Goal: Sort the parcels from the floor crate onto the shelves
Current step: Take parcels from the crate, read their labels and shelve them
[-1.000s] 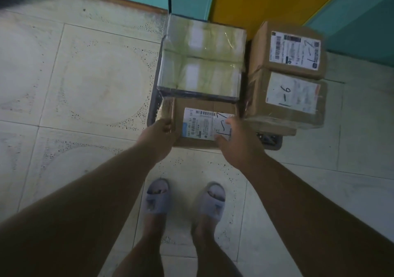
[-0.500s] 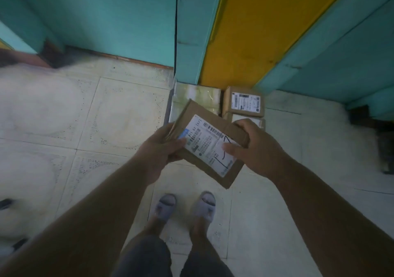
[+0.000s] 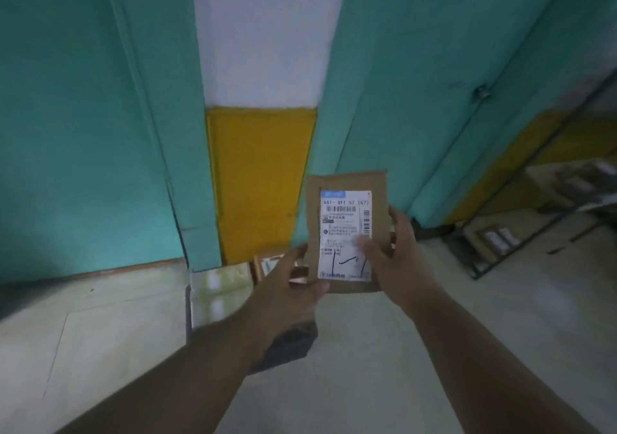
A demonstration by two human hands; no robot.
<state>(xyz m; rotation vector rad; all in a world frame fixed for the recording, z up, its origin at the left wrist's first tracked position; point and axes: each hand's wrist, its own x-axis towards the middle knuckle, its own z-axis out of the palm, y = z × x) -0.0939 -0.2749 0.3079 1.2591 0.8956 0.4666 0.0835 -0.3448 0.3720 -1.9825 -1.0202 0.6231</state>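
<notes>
A: While standing over the floor crate (image 3: 287,343), holding the parcel (image 3: 344,233) up in the air, in front of the wall and above the crate's far right corner. Leaving open air along its top edge and upper left edge.

B: Gripping how?

A: Clasping the right long edge with the right hand (image 3: 397,260), pressing the thumb on the white label (image 3: 344,220), wrapping fingers behind. Reaching to the lower left corner with the left hand (image 3: 287,286). Too blurred for telling whether pinching or only touching.

B: Pointing which way?

A: Standing on end, running its long axis up and down, facing the label toward the camera, showing handwritten marks low on the label.

B: And around?

A: Standing on pale tiled floor (image 3: 367,350), spreading wide on both sides of the crate. Seeing a clear-wrapped parcel (image 3: 217,290) in the crate, beside the left forearm. Facing teal panels (image 3: 83,133) and a yellow band (image 3: 257,180) behind. Keeping well apart from a low metal shelf (image 3: 500,243) at far right, loaded with boxes.
</notes>
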